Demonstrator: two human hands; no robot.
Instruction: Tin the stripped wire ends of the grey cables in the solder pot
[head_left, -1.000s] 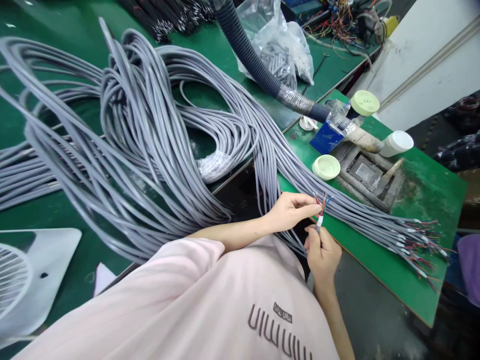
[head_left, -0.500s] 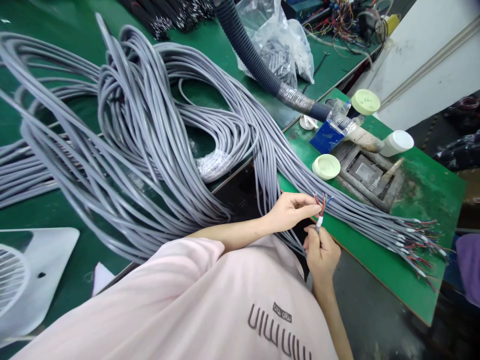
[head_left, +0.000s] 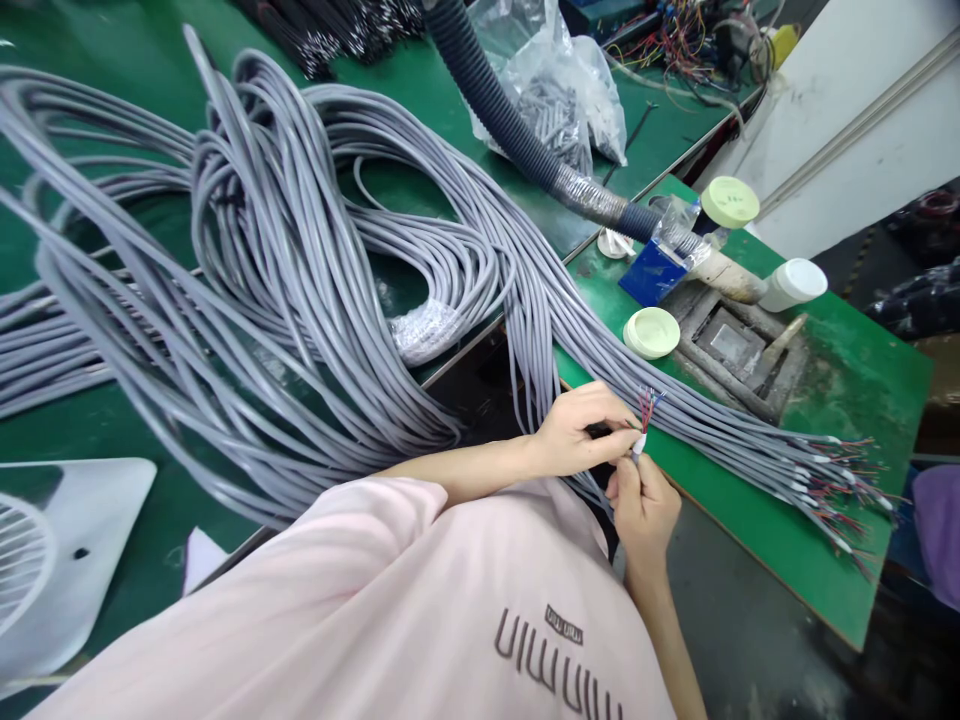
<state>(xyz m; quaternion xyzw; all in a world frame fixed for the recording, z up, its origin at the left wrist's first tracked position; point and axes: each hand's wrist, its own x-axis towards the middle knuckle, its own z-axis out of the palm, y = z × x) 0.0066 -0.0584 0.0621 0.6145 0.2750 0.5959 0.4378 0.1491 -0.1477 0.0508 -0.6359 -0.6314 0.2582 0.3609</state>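
Just below its stripped end, a grey cable (head_left: 636,457) is pinched upright in my right hand (head_left: 646,505). A white band (head_left: 640,443) wraps the cable there, and thin red and blue wires (head_left: 646,408) fan upward out of it. My left hand (head_left: 589,428) comes in from the left, thumb and fingertips closed at the base of those wires, on what looks like one thin wire. Past my hands, a bundle of similar grey cables (head_left: 675,405) lies across the green board, their stripped coloured ends (head_left: 832,490) at its right side.
Large grey cable coils (head_left: 277,230) cover the left table. On the board stand a blue box (head_left: 651,272), a pale green lid (head_left: 652,333), a white tub (head_left: 795,285) and a grimy metal pot (head_left: 731,345). A black hose (head_left: 495,100) hangs above. A gap separates the tables.
My left fingertips have moved down from the upper part of the wires to their base by the white band, so the wire tips show more. My right hand stays nearly still.
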